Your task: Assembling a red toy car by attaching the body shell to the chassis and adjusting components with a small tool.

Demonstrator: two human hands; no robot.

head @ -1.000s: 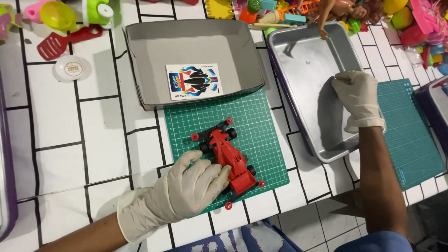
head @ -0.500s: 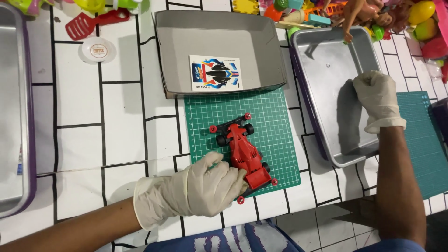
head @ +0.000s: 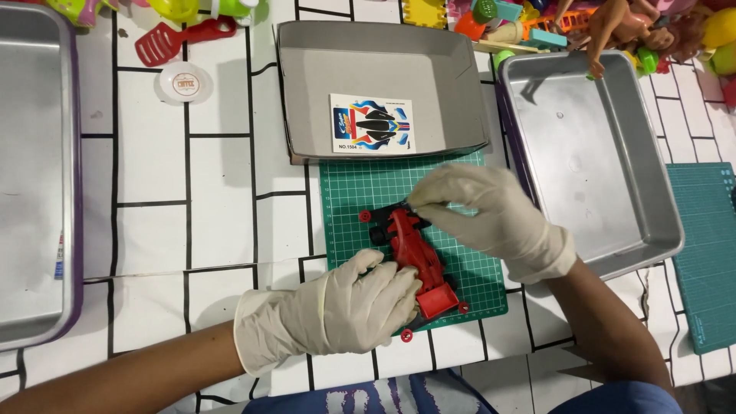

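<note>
Both gloved hands are on the red toy racing car [head: 414, 257]: my left hand [head: 349, 307] clamps its rear half against the green cutting mat [head: 345, 184], and my right hand [head: 491, 211] has come over from the metal tray [head: 659, 230] to pinch at the car's nose, so work on the front end is under way. Behind the mat's far edge sits the grey cardboard box [head: 452, 92] with its sticker sheet [head: 372, 123]; bare tiled tabletop [head: 222, 215] lies open to the left.
</note>
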